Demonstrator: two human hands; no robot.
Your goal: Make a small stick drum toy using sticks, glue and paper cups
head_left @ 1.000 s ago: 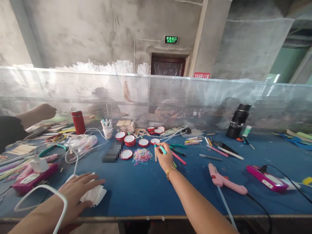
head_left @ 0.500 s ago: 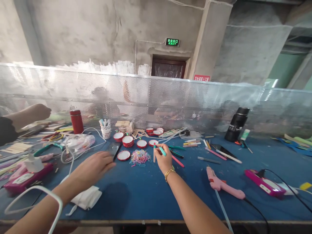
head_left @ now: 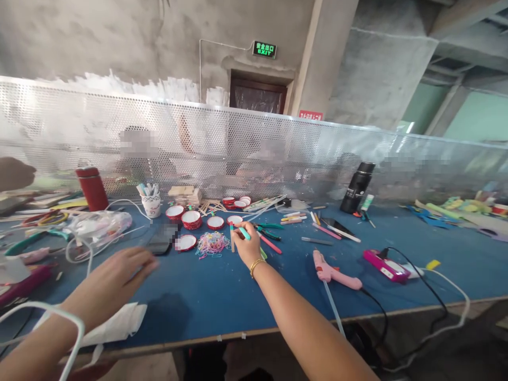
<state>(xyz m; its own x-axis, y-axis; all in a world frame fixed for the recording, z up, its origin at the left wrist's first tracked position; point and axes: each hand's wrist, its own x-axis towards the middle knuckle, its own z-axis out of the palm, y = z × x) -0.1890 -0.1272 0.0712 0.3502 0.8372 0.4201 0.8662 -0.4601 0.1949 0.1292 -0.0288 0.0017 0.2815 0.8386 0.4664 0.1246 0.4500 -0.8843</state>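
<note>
While right hand (head_left: 246,247) grips teal pen (head_left: 244,233), left hand (head_left: 113,278) spread, cup (head_left: 151,205) holding pens

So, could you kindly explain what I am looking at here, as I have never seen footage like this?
There is no machine: a person wears a camera on the head, looking forward and down, so the two bare arms reaching in from below are their own. The right hand pinches a teal stick over the blue table. The left hand hovers open above it, holding nothing, near a dark phone. On the table lie red-rimmed lids, a heap of coloured rubber bands, a pink glue gun, a red flask and a black flask. Behind the perforated screen other people sit.
</note>
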